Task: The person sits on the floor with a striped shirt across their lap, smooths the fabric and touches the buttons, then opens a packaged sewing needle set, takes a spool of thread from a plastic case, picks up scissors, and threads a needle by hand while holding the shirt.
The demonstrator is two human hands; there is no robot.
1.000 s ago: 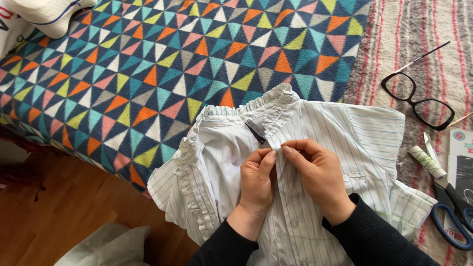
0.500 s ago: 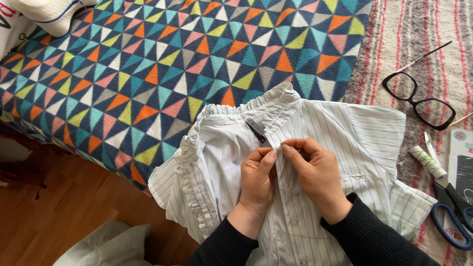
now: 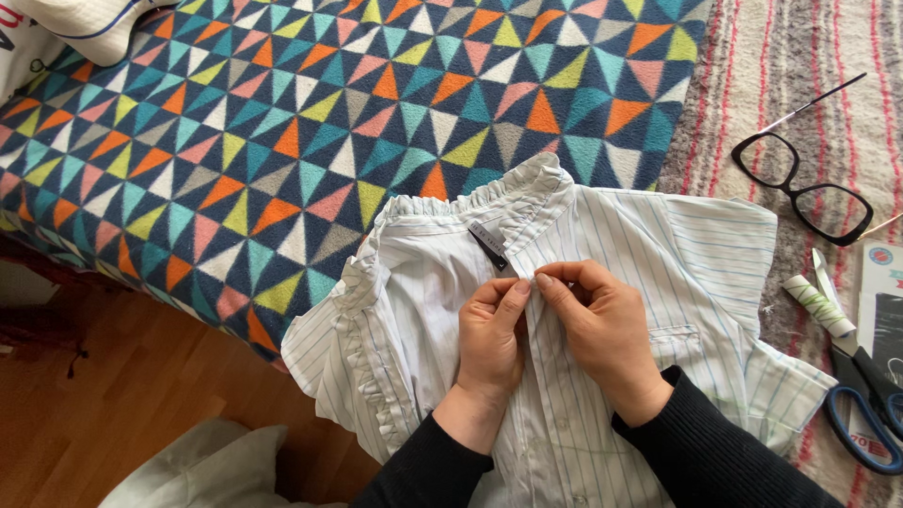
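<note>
At shirt (image 3: 602, 282) placket, left hand (image 3: 489, 343), right hand (image 3: 602, 329) seemingly pinching

Both bare hands lay close together in the lower middle of the head view, backs turned up toward the camera. The left hand (image 3: 489, 343) was curled, its fingers bent inward and its thumb tip raised to meet the other hand. The right hand (image 3: 602, 329) was larger in view, its fingers folded under and its forefinger and thumb pinched together, touching the left thumb. Both wrists emerged from black knitted sleeves (image 3: 724, 452) angling in from the bottom edge.
</note>
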